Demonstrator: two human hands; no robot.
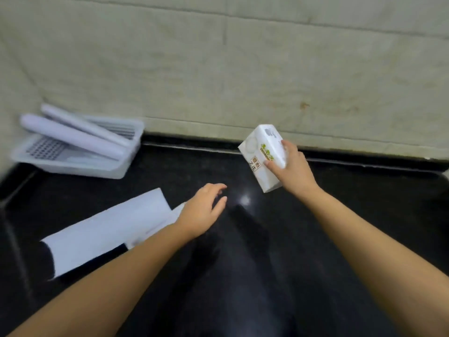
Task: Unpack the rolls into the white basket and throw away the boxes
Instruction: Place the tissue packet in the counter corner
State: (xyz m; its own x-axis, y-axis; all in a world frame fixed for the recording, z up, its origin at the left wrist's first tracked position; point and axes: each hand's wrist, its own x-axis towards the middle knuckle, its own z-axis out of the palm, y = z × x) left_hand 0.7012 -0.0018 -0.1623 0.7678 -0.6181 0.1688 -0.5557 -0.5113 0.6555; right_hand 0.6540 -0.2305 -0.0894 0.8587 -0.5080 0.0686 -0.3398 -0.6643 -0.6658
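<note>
Right now the right hand [289, 164] grips a white printed box [263, 158], thumb on the printed face and fingers wrapped over the far side, holding it clear above the black counter [340, 203]. The box is tilted, its long axis running from the near end by the wrist up and away toward the wall [218, 69]. The left hand [202, 210] is open and holds nothing, fingers loosely spread and pointing toward the box, with a gap between them. So the box lies right of and beyond the left hand, and the left hand is the free one that could meet it, probably to open an end and draw out a roll.

Taking the box as the landmark: the white basket [73, 164] sits well to its left, against the wall, with two pale rolls [73, 135] lying slantwise in it, their ends poking over the rim. Nearer and left of the box, under the left forearm, lies a long flat white shape [104, 229]; whether it is an emptied box or a sheet I cannot tell. Motion blur softens everything. Whether the held box is open or sealed, or contains a roll, is not visible, and no bin is in view.
</note>
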